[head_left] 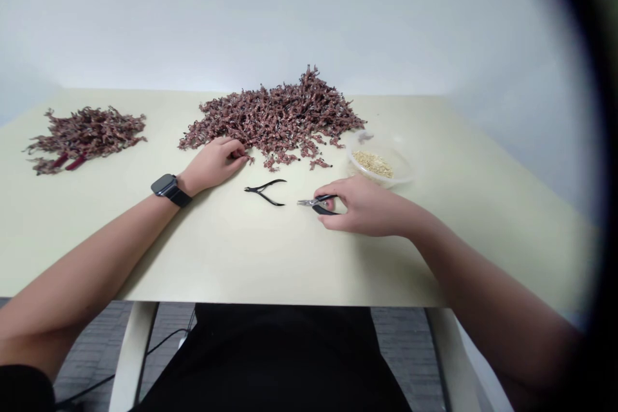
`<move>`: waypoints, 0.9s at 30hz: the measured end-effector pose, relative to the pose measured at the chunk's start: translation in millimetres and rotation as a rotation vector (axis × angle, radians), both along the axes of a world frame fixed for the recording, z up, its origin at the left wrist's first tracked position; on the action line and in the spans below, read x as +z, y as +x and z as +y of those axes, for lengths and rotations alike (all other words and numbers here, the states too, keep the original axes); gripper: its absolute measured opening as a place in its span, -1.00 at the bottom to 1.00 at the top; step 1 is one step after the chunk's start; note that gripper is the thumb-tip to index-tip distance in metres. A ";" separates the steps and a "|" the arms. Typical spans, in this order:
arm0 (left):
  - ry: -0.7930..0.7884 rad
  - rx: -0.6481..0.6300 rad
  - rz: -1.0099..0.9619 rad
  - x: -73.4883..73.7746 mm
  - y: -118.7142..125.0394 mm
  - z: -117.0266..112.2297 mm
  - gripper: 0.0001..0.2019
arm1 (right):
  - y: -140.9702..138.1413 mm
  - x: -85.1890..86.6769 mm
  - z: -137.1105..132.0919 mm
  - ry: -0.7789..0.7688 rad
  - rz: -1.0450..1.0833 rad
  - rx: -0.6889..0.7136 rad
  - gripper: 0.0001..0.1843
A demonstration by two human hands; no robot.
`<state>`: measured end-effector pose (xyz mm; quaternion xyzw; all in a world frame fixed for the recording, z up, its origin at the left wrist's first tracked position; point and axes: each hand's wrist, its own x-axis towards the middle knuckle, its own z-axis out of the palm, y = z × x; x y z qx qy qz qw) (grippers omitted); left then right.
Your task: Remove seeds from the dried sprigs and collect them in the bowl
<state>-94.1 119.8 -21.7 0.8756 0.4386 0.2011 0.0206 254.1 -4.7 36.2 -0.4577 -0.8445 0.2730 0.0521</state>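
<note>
My right hand (369,206) holds a pair of pliers (316,203) with black handles and silver jaws, just above the table. The handles are spread apart and the jaws point left. My left hand (215,164) has its fingers curled at the front edge of a large pile of small reddish-brown pieces (284,116). One such piece (250,159) shows at its fingertips; the grip itself is partly hidden. Between the hands lie black nippers (265,192) with their handles spread. Several loose pieces (319,163) lie along the front of the pile.
A clear plastic bowl (405,174) with small golden bits (374,164) stands behind my right hand. At the far left is a smaller pile of brown pieces (91,132), with red handles (74,163) poking out. A white wall (241,19) bounds the pale table (232,264) behind.
</note>
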 end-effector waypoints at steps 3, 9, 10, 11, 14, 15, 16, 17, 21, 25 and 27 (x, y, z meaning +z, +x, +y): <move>-0.001 -0.004 0.000 -0.4 -0.3 0.0 -0.73 | 0.5 1.0 0.3 -0.001 0.000 -0.008 -0.83; 0.002 -0.014 0.004 -0.4 -0.6 0.5 -0.74 | 4.7 2.7 1.8 0.009 0.002 0.005 -0.87; 0.003 -0.014 0.003 -0.3 -0.5 0.6 -0.74 | 5.2 2.6 1.9 0.015 0.000 0.008 -0.87; 0.003 -0.013 0.002 -0.1 -0.5 0.6 -0.74 | 5.5 2.6 1.9 0.019 -0.002 0.009 -0.87; 0.001 -0.016 0.003 0.4 -0.6 0.3 -0.75 | 5.2 2.9 0.9 0.030 -0.007 0.012 -0.86; 0.001 -0.018 0.003 0.6 -0.6 0.2 -0.75 | 4.9 3.3 0.4 0.034 -0.009 0.013 -0.86; 0.000 -0.019 0.003 0.7 -0.6 0.0 -0.75 | 4.7 3.9 -0.2 0.033 -0.011 0.016 -0.86; 0.000 -0.018 0.003 0.8 -0.6 -0.1 -0.75 | 4.4 4.6 -0.8 0.028 -0.013 0.021 -0.86; -0.005 -0.014 0.001 1.1 -0.1 -0.3 -0.75 | 3.6 6.4 -2.5 0.002 -0.012 0.043 -0.86; -0.006 -0.013 -0.005 1.1 0.0 0.0 -0.75 | 2.0 5.2 -2.3 0.007 -0.015 0.037 -0.86; -0.010 -0.011 -0.006 1.0 -0.2 0.2 -0.75 | 0.6 4.7 -2.1 -0.003 -0.015 0.030 -0.86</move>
